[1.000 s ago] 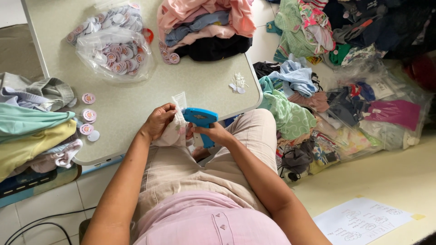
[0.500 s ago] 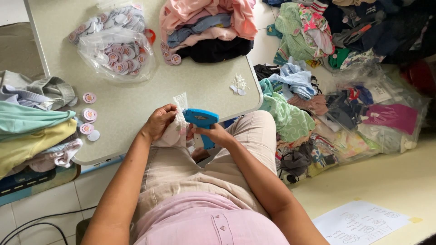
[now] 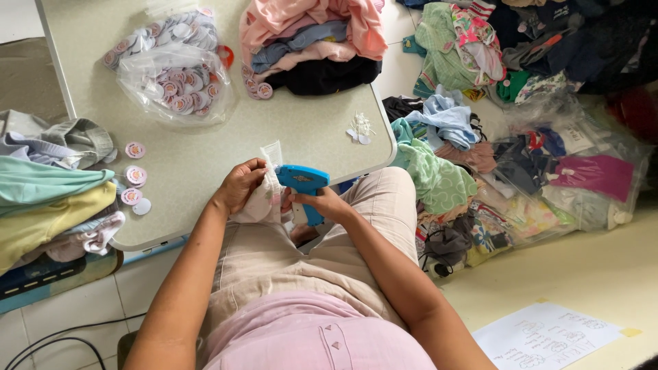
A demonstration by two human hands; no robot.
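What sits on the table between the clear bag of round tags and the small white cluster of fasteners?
In the head view, the stretch of table between the bag of round tags and the white fasteners is bare.

The person wears a pale pink top with a small triangular stitched detail near the hem, and light beige trousers that crease over the lap. Both arms are bare from the shoulder down (no sleeves reach into view), and neither wrist nor any finger carries anything visible.
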